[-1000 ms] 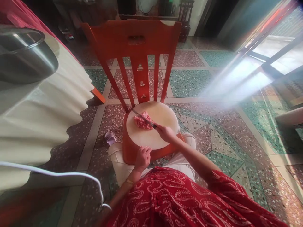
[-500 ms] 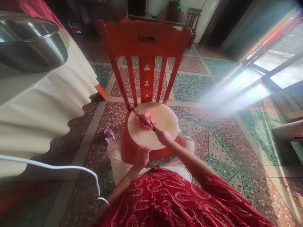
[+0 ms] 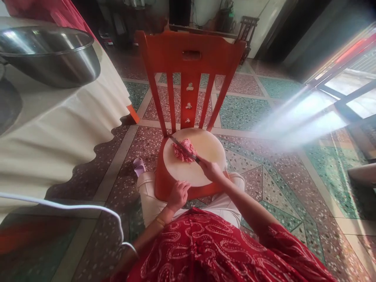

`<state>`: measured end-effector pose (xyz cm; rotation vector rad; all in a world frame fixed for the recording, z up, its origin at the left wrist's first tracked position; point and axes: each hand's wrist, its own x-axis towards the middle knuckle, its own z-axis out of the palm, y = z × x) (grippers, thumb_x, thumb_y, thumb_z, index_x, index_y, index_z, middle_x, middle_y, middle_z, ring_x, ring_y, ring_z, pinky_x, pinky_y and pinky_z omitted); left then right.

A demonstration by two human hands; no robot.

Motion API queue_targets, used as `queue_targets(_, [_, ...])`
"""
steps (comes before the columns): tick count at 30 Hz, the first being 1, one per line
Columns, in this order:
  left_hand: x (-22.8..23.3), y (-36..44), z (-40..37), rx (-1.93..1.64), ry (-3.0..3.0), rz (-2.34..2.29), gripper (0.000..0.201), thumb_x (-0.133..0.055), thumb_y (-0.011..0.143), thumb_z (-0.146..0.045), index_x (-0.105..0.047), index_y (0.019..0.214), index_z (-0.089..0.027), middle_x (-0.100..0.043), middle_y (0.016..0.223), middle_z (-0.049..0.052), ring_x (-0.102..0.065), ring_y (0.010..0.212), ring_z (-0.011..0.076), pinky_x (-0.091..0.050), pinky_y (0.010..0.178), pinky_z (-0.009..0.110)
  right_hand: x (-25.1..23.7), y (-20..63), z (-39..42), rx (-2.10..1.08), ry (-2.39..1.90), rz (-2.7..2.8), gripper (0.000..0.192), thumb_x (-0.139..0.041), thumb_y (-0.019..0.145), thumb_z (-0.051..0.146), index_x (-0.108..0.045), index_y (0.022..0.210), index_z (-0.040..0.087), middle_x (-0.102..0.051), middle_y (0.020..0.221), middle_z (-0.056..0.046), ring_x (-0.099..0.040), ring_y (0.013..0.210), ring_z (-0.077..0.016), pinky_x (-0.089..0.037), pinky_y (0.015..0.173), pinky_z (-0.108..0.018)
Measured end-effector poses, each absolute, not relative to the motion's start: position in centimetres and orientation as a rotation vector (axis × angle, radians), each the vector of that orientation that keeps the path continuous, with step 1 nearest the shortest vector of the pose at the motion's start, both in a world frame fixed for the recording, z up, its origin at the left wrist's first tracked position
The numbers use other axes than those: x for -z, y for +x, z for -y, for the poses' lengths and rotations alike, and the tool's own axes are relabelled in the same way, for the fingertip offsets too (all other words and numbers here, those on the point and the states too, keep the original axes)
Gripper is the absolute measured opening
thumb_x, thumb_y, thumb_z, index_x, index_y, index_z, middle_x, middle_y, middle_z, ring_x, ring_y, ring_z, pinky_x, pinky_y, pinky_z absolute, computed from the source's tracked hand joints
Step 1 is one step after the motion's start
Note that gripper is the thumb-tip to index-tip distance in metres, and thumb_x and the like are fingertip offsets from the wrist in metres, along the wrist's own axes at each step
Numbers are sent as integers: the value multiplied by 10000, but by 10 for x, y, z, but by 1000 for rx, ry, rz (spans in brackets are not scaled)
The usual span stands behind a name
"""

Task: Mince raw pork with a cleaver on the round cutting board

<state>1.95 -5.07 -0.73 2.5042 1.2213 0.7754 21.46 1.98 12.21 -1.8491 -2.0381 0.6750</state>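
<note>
Chopping mince on a chair seat, spare hand kept low

Right hand has a closed grip on the knife, blade slanting across the minced meat on the round board, mid-frame on the chair; left hand is loosely half-curled by the board's lower rim, looks empty, can't tell if it's touching. I'd keep those fingers well off the blade, go short and even, and fold stray edges back in
</note>
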Motion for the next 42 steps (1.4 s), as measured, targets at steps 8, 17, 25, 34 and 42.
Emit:
queue_targets(8, [5, 20, 51, -780, 2479, -1205, 452, -399, 800, -74, -555, 1195, -229, -585, 1163, 72, -497, 1119, 203, -362, 1032, 464, -119, 212, -24, -756, -1821, 1997, 421, -374, 923, 330, -491, 1325, 284, -707, 979, -24, -659, 846, -196, -474, 719, -248])
queue_targets(17, [5, 20, 51, -806, 2491, -1191, 421, -406, 807, -66, -558, 1171, -213, -586, 1158, 64, -488, 1118, 188, -347, 1042, 429, -120, 208, -19, -830, -1809, 1940, 421, -384, 913, 353, -513, 1305, 271, -713, 911, -17, -660, 791, -187, -485, 701, -249])
queue_targets(25, [5, 20, 52, -764, 2487, -1207, 426, -399, 803, -66, -561, 1169, -212, -585, 1160, 65, -492, 1114, 192, -337, 1046, 446, -117, 205, -24, -784, -1859, 1937, 443, -384, 916, 341, -456, 1349, 288, -711, 939, -27, -660, 835, -199, -475, 722, -254])
queue_targets(34, [10, 21, 51, -839, 2493, -1204, 411, -416, 795, -66, -575, 1144, -213, -595, 1137, 60, -494, 1107, 190, -349, 1035, 435, -119, 209, -26, -704, -1868, 1969, 448, -369, 924, 348, -439, 1362, 289, -696, 1017, -23, -655, 870, -199, -471, 747, -252])
queue_targets(42, [5, 20, 51, -807, 2489, -1209, 394, -394, 819, -83, -575, 1143, -214, -595, 1137, 62, -509, 1093, 201, -368, 1023, 454, -117, 206, -24, -616, -1854, 2014, 471, -345, 940, 374, -386, 1396, 265, -685, 1053, -51, -653, 900, -204, -471, 742, -250])
